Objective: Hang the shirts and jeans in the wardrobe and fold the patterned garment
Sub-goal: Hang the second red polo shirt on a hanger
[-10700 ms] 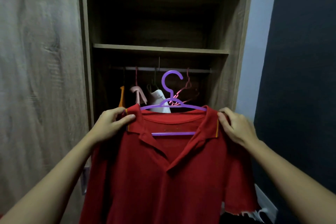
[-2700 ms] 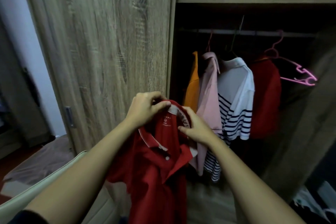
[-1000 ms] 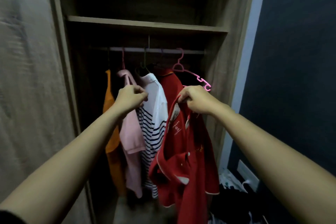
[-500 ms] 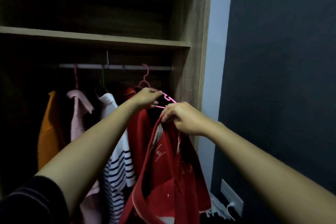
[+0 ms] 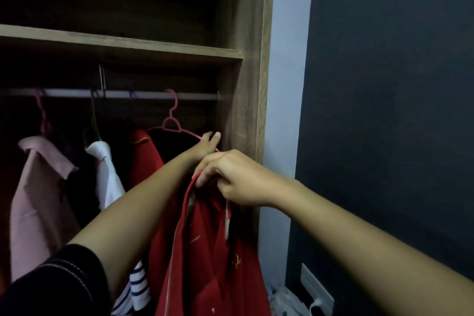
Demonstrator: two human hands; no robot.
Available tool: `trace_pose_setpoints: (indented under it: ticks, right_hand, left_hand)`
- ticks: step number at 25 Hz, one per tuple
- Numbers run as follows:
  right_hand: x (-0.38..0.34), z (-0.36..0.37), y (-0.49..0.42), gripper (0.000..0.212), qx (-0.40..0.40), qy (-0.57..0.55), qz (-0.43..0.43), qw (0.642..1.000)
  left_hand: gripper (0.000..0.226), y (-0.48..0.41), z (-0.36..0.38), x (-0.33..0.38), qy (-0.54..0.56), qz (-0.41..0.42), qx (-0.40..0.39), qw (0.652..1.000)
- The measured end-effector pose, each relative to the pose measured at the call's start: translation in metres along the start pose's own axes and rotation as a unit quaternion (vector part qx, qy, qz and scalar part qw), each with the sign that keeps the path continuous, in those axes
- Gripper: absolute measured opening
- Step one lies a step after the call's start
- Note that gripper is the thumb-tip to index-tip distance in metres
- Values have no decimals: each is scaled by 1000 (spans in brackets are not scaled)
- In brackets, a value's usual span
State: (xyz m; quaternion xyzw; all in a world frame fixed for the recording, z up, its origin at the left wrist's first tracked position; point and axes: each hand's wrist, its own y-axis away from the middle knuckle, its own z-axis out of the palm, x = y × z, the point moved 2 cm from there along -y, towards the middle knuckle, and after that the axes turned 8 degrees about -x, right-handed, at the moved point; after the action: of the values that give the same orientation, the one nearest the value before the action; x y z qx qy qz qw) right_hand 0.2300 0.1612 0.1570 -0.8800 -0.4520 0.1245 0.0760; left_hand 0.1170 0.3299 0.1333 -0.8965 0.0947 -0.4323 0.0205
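My right hand (image 5: 236,178) grips the collar of a red shirt with white trim (image 5: 205,251), which hangs down in front of the open wardrobe. Beyond it, my left hand (image 5: 207,145) reaches onto the right arm of an empty pink hanger (image 5: 170,120) hooked on the metal rail (image 5: 143,95); its fingers look spread along the wire. Hanging on the rail are a pink shirt (image 5: 38,187), a white striped shirt (image 5: 107,182) and another red shirt (image 5: 145,154).
A wooden shelf (image 5: 123,45) runs above the rail. The wardrobe's right side panel (image 5: 252,72) stands just behind my hands. A dark wall (image 5: 384,110) is to the right, with a socket (image 5: 316,290) and some clutter low on the floor.
My view has moved closer and to the right. My left hand has slid further right along the pink hanger's arm. My right hand still holds the red shirt's collar.
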Motion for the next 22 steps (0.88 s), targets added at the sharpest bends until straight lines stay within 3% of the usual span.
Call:
trace_pose_setpoints:
  ticks: [5,9,16,19,22]
  right_hand:
    - [15,9,6,46,25,-13,-5,1000]
    - [14,16,10,44,12,-18,12,1000]
    - [-23,31,17,48,-12,6,45,999]
    - [-46,39,13,48,-25,10,73,997]
    - [-63,57,7,44,-40,6,120,992]
  left_hand:
    - [29,-15,-2,-16,5,13,161,987]
    - [17,-7,-13,-9,98,50,181,977]
    - [11,80,-53,27,275,153,149,937]
    - [18,150,-67,36,335,150,98,925]
    - [44,229,-81,23,340,126,33,931]
